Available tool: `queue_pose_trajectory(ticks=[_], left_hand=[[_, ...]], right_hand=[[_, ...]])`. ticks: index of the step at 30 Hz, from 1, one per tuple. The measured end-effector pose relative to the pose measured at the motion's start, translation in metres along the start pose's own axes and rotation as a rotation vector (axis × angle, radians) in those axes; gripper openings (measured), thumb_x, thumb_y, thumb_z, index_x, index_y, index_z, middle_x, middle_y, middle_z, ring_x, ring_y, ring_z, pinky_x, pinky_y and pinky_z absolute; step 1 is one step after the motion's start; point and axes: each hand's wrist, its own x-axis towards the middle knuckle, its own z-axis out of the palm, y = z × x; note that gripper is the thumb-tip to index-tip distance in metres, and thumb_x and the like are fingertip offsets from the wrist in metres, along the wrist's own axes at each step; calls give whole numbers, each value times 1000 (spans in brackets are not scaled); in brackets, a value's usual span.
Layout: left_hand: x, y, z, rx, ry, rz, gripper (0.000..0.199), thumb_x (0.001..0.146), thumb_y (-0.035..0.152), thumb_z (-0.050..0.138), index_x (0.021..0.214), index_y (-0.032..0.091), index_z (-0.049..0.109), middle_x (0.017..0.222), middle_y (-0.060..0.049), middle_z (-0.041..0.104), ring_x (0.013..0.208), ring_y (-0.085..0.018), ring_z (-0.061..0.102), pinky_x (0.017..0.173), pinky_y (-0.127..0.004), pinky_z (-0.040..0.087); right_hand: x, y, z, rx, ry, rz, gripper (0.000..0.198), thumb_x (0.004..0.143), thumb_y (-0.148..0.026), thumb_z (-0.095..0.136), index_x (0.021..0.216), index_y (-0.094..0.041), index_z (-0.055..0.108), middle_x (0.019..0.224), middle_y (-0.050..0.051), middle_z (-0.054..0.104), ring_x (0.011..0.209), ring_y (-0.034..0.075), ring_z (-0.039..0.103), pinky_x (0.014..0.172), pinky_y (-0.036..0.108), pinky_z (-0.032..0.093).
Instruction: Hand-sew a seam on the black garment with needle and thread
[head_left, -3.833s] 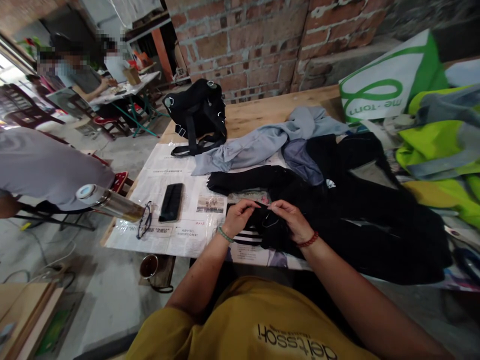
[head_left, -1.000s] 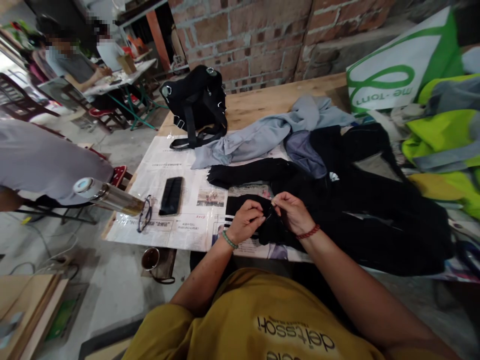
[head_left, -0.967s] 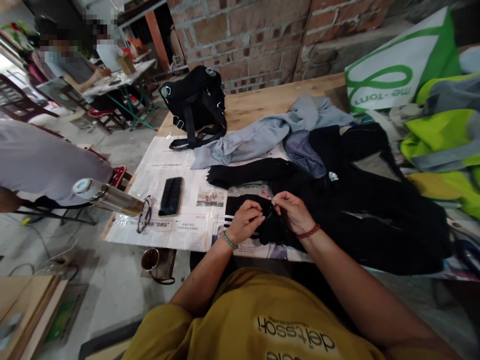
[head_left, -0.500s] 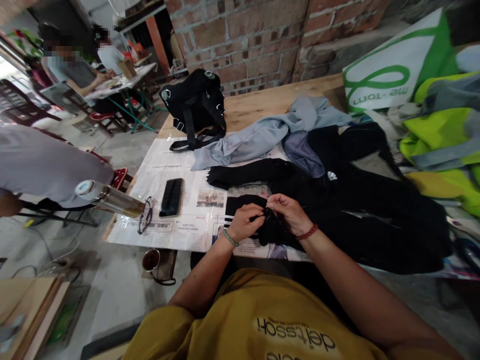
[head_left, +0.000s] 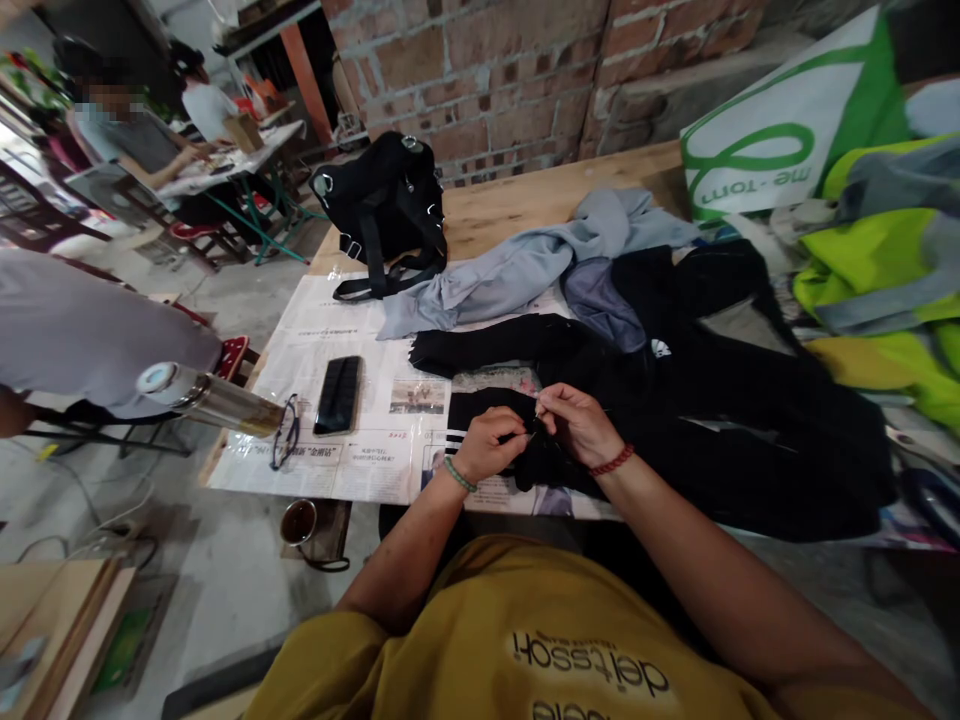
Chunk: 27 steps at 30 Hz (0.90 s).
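A black garment (head_left: 712, 410) with white stripes on one cuff is spread over the near part of the table. My left hand (head_left: 489, 444), wearing a green bead bracelet, pinches a fold of it between thumb and fingers. Close beside it, my right hand (head_left: 579, 426), with a red bracelet, is closed in a pinch just above the cloth. Something small and thin glints at its fingertips, too fine to name. Behind the black garment lies a light grey garment (head_left: 517, 265).
Newspaper (head_left: 375, 470) covers the table's left part, bearing a phone (head_left: 337, 395), eyeglasses (head_left: 285, 435) and a tilted-looking glass flask (head_left: 217, 400). A black backpack (head_left: 390, 205), a white-green bag (head_left: 757, 130) and yellow vests (head_left: 885, 260) stand farther out. A cup (head_left: 298, 521) sits below the edge. People sit at left.
The view has shifted slightly. My right hand's fingertips have risen a little from the cloth, while my left hand keeps its pinch on the black garment.
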Motion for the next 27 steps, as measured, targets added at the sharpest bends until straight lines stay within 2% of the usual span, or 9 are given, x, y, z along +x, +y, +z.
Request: queue_pose_trajectory(ticks=[5,10,16,22,24,27], left_hand=[[1,-2,3,61,38,69,10,77,13,57,70,15,63,79,-7,65,77,-14,61,71,-26,48],[0,-3,5,138,4,52,13,76,11,53,67,16,61,78,-6,64,76,-14,59,72,-26,46],[-2,-4,4,215,-126,77,13,78,17,53,69,16,63,83,-6,63,80,-15,58,79,-30,42],[0,-2,4,121,-36,22,15,79,13,48,71,15,60,79,-5,62,76,-13,57,73,-27,42],[-1,-1,4,126,-92,51,17,78,12,46,66,16,57,75,-4,60,73,-13,55,71,-26,42],[-4,-1,3,136,-187,109,21,79,12,44,62,16,55,72,-4,59,70,-12,55,72,-26,42]], right_hand=[[-3,-2,0,4,-84,91,26,56,-28,80,75,-17,65,58,-6,57,41,3,44,42,18,32],[-3,-1,1,-23,-119,95,23,59,-32,78,67,-16,63,63,-3,61,42,3,45,41,19,32],[0,3,3,-111,16,-41,22,66,-36,73,70,-18,60,60,-4,61,40,4,42,40,19,29],[-2,3,6,-184,-3,-2,27,63,-40,73,70,-18,60,57,-3,61,41,5,43,39,19,31],[0,0,5,-175,22,-18,28,62,-40,74,68,-18,59,55,-3,60,37,4,41,36,18,28],[6,-9,0,-60,133,-100,28,60,-39,75,68,-18,58,52,-6,58,33,3,39,35,18,27]])
